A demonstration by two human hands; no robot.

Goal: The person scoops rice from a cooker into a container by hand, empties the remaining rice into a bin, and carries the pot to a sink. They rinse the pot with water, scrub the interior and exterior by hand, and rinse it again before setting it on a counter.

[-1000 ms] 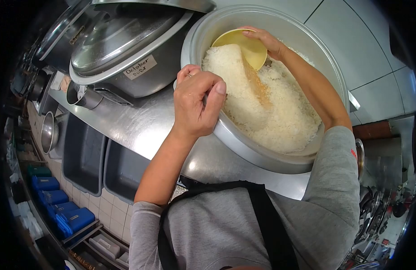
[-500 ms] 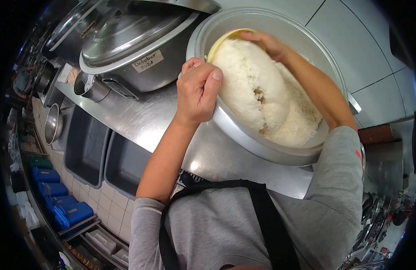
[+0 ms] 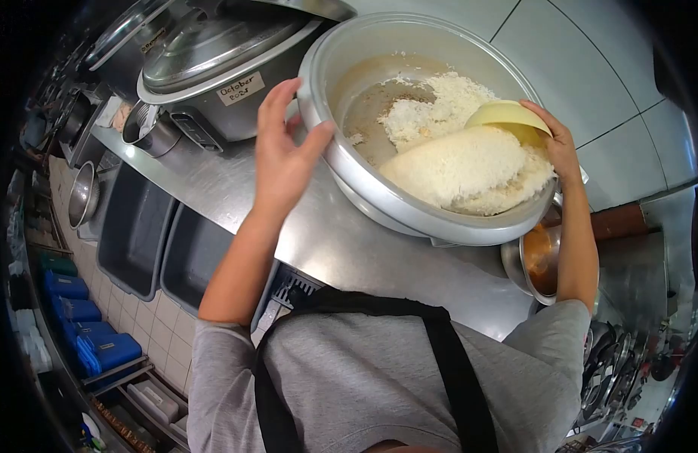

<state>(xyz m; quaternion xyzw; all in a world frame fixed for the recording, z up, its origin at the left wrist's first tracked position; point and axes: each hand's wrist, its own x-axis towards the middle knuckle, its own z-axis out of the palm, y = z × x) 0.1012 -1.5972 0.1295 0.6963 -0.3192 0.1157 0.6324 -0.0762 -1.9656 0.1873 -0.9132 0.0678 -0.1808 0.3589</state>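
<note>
A large silver pot of cooked white rice sits tilted on the steel counter. My right hand grips a pale yellow bowl by its rim, and the bowl is tipped over the rice at the pot's right side. A thick slab of rice lies along the near wall, with looser grains behind it. On the left, part of the pot's bottom shows, with brownish stuck bits. My left hand is open, fingers spread, its fingertips right at the pot's left rim.
To the left stands a lidded cooker labelled October 2025, with a small steel pot beside it. Grey tubs are below the counter. A metal pot with orange contents stands near my right forearm. Wall tiles rise behind.
My left hand has opened from a fist and moved left. The bowl in my right hand has moved right, and the rice mass has shifted right, baring the pot's bottom.
</note>
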